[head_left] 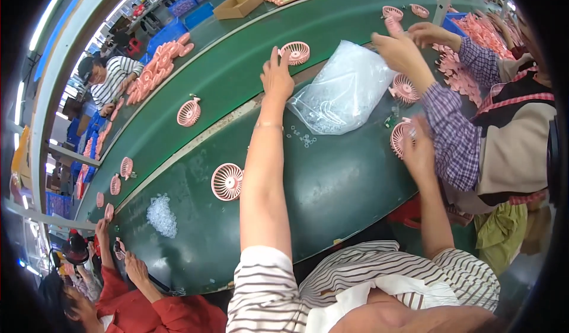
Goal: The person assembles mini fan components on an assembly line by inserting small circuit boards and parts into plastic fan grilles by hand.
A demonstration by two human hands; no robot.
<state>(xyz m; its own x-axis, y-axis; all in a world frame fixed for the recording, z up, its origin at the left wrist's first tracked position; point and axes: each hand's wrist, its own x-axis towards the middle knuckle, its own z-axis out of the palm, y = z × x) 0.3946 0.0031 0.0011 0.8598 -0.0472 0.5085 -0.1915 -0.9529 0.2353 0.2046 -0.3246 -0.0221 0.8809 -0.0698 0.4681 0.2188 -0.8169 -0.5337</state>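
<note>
Pink grilles (pixel 298 53) at both hands (pixel 277 84)

10+ pink fan grilles (pixel 227 182), 1 clr plas. bag (pixel 341 90), 1 cardbd box (pixel 232 11)

a worktable (pixel 332 182) spans the middle; a conveyor belt (pixel 231 84) runs behind it. a plastic bag (pixel 344 90) lies at the table's back. behind and left of the bag, the left hand (pixel 277 81) is at a fan housing (pixel 298 53) on the belt. right of the bag, nearer the front, the right hand (pixel 419 150) is at another housing (pixel 398 140). loose rings (pixel 307 139) lie before the bag; a heap of small pieces (pixel 161 215) lies far left on the table.
</note>
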